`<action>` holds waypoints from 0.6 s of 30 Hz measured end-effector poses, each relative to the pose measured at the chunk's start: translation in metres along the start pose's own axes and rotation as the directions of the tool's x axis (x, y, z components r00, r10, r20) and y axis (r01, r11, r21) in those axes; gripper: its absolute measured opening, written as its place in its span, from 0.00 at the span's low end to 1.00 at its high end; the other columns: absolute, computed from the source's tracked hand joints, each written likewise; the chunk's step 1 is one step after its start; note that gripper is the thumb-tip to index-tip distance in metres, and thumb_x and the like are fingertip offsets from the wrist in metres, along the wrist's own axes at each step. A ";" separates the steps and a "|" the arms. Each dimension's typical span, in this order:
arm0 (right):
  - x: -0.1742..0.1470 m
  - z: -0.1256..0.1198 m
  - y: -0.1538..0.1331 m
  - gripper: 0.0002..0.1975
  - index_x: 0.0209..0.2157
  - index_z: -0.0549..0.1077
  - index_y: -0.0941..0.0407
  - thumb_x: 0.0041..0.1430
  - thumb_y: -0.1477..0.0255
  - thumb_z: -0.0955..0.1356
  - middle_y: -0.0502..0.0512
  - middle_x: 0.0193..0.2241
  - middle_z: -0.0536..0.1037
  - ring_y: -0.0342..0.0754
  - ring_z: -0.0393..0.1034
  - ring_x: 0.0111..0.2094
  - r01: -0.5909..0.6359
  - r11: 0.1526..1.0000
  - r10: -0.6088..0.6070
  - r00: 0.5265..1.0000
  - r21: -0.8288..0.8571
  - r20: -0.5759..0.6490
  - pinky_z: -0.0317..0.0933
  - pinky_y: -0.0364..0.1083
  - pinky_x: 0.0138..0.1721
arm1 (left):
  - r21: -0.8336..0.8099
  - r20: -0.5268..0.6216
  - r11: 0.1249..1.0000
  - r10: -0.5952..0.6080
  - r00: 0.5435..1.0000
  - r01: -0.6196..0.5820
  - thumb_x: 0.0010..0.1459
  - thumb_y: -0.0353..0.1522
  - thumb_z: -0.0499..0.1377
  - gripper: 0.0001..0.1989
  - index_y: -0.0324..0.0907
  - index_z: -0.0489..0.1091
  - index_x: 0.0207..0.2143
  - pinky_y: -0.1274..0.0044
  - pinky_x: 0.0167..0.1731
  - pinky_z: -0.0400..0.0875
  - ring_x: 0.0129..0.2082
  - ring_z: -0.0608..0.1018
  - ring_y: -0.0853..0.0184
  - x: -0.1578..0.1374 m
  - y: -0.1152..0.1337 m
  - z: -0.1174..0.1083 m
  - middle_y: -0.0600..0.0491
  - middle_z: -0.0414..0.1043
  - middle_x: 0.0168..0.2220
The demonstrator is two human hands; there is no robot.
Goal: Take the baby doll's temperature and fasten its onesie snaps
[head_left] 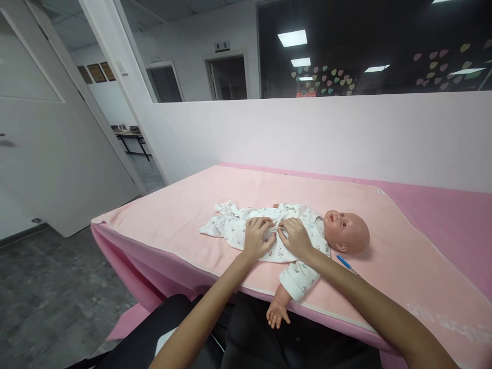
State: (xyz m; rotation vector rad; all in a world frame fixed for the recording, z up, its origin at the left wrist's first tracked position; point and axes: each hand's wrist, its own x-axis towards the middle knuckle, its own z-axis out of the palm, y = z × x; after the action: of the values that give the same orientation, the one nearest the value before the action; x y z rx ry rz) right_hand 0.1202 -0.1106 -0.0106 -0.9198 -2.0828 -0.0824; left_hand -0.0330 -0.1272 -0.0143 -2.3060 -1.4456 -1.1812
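Two-handed grip: left hand (258,238) and right hand (296,238) pinched the outfit (282,252), fingers narrow; worktop (180,218) bore the doll (349,231), presumably freeing both.

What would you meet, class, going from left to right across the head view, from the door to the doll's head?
Door → leg end of the patterned outfit → left hand → right hand → doll's head.
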 end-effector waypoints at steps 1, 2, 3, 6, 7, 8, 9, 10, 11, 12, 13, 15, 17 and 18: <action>0.000 0.000 0.000 0.05 0.29 0.66 0.56 0.58 0.75 0.61 0.52 0.27 0.72 0.48 0.64 0.32 0.000 1.000 0.000 1.000 -0.002 0.001 0.56 0.47 0.39 | -0.005 -0.005 1.000 -0.002 1.000 0.002 0.52 0.32 0.54 0.06 0.44 0.69 0.33 0.67 0.44 0.57 0.40 0.69 0.62 0.000 0.000 0.001 0.52 0.70 0.38; 0.000 0.000 0.000 0.05 0.29 0.66 0.56 0.58 0.75 0.61 0.52 0.27 0.72 0.48 0.64 0.32 0.001 1.000 -0.001 1.000 -0.006 0.003 0.56 0.47 0.39 | -0.012 -0.012 1.000 -0.002 1.000 0.002 0.51 0.32 0.54 0.06 0.44 0.69 0.32 0.67 0.44 0.57 0.40 0.69 0.62 0.000 -0.001 0.002 0.52 0.70 0.38; 0.000 -0.001 0.000 0.05 0.29 0.66 0.56 0.58 0.74 0.61 0.52 0.27 0.72 0.48 0.64 0.32 0.001 1.000 -0.001 1.000 -0.011 0.004 0.56 0.47 0.38 | -0.021 -0.019 1.000 -0.003 1.000 0.003 0.51 0.32 0.55 0.05 0.44 0.69 0.32 0.67 0.44 0.57 0.39 0.69 0.63 0.000 -0.001 0.002 0.52 0.71 0.37; 0.000 0.000 0.000 0.05 0.29 0.66 0.56 0.58 0.74 0.61 0.53 0.28 0.72 0.48 0.64 0.33 0.003 1.000 -0.003 1.000 -0.025 0.001 0.56 0.47 0.38 | -0.059 -0.033 0.998 -0.021 0.999 0.019 0.50 0.31 0.56 0.04 0.44 0.68 0.31 0.68 0.44 0.58 0.38 0.69 0.64 0.001 -0.003 0.004 0.53 0.71 0.36; 0.000 0.000 0.000 0.04 0.29 0.66 0.56 0.58 0.74 0.61 0.53 0.28 0.72 0.48 0.64 0.33 0.004 1.000 -0.004 1.000 -0.030 0.001 0.56 0.47 0.38 | -0.073 -0.032 0.997 -0.030 0.999 0.028 0.50 0.31 0.56 0.03 0.44 0.68 0.30 0.68 0.43 0.58 0.38 0.69 0.64 0.001 -0.004 0.004 0.54 0.71 0.35; 0.000 0.001 0.000 0.04 0.30 0.66 0.56 0.58 0.74 0.62 0.53 0.28 0.72 0.48 0.64 0.33 0.004 0.999 -0.004 1.000 -0.033 0.002 0.56 0.47 0.38 | -0.086 -0.030 0.996 -0.040 0.999 0.038 0.50 0.31 0.57 0.03 0.44 0.68 0.30 0.69 0.43 0.58 0.38 0.70 0.64 0.001 -0.004 0.004 0.54 0.71 0.35; 0.000 0.001 0.001 0.04 0.30 0.66 0.56 0.58 0.74 0.62 0.53 0.28 0.72 0.48 0.64 0.33 0.002 0.999 -0.002 1.000 -0.034 0.004 0.56 0.47 0.38 | -0.099 -0.029 0.994 -0.049 0.998 0.046 0.50 0.31 0.57 0.02 0.44 0.68 0.29 0.69 0.43 0.58 0.38 0.70 0.64 0.001 -0.005 0.004 0.54 0.71 0.35; 0.000 0.001 0.001 0.04 0.30 0.66 0.56 0.58 0.74 0.62 0.53 0.28 0.72 0.48 0.64 0.33 0.000 0.999 0.000 1.000 -0.033 0.008 0.56 0.47 0.38 | -0.113 -0.027 0.992 -0.055 0.998 0.052 0.50 0.31 0.56 0.02 0.44 0.68 0.29 0.69 0.43 0.58 0.38 0.70 0.64 0.001 -0.005 0.004 0.54 0.71 0.35; 0.000 0.001 0.001 0.04 0.30 0.66 0.56 0.58 0.74 0.61 0.53 0.28 0.72 0.48 0.64 0.33 -0.003 1.000 0.004 1.000 -0.031 0.011 0.56 0.47 0.38 | -0.129 -0.025 0.990 -0.061 0.998 0.057 0.51 0.32 0.57 0.02 0.44 0.68 0.28 0.69 0.43 0.58 0.38 0.70 0.64 0.001 -0.006 0.004 0.54 0.71 0.34; 0.000 0.001 0.001 0.05 0.30 0.66 0.56 0.59 0.74 0.61 0.53 0.28 0.72 0.48 0.64 0.33 -0.008 1.000 0.008 1.000 -0.026 0.012 0.56 0.47 0.38 | -0.148 -0.022 0.987 -0.066 0.998 0.062 0.51 0.32 0.57 0.02 0.44 0.68 0.28 0.70 0.42 0.58 0.38 0.70 0.65 0.001 -0.006 0.003 0.54 0.71 0.34; -0.001 0.001 0.001 0.05 0.30 0.66 0.56 0.59 0.74 0.61 0.53 0.28 0.72 0.48 0.64 0.33 -0.013 1.000 0.013 1.000 -0.020 0.011 0.56 0.47 0.38 | -0.169 -0.017 0.983 -0.069 0.997 0.065 0.51 0.33 0.57 0.03 0.43 0.68 0.28 0.70 0.42 0.59 0.37 0.70 0.65 0.001 -0.007 0.003 0.54 0.71 0.33; -0.001 0.002 0.001 0.05 0.30 0.66 0.56 0.60 0.73 0.61 0.52 0.29 0.73 0.47 0.64 0.33 -0.027 1.000 0.027 1.000 -0.010 0.008 0.56 0.46 0.39 | -0.214 -0.006 0.974 -0.078 0.997 0.075 0.51 0.34 0.58 0.04 0.43 0.68 0.27 0.71 0.41 0.59 0.37 0.70 0.65 0.001 -0.008 0.001 0.54 0.72 0.32; -0.001 0.002 0.000 0.06 0.31 0.66 0.56 0.60 0.73 0.60 0.52 0.28 0.73 0.47 0.64 0.33 -0.038 0.999 0.038 0.999 -0.005 0.009 0.56 0.46 0.39 | -0.249 0.000 0.965 -0.086 0.996 0.083 0.51 0.35 0.58 0.05 0.43 0.69 0.26 0.71 0.41 0.59 0.36 0.70 0.65 0.001 -0.009 0.000 0.54 0.72 0.32; -0.001 0.002 0.000 0.06 0.31 0.66 0.56 0.60 0.73 0.60 0.52 0.28 0.73 0.47 0.64 0.33 -0.040 0.999 0.040 0.999 -0.004 0.012 0.56 0.46 0.39 | -0.261 0.000 0.961 -0.090 0.996 0.087 0.51 0.35 0.58 0.06 0.43 0.69 0.25 0.71 0.41 0.59 0.36 0.70 0.65 0.002 -0.009 0.000 0.54 0.72 0.32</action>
State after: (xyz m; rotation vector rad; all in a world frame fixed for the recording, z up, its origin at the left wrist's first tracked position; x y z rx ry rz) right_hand 0.1195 -0.1103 -0.0127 -0.9664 -2.0749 -0.0603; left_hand -0.0399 -0.1216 -0.0154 -2.4160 -1.4814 -1.4900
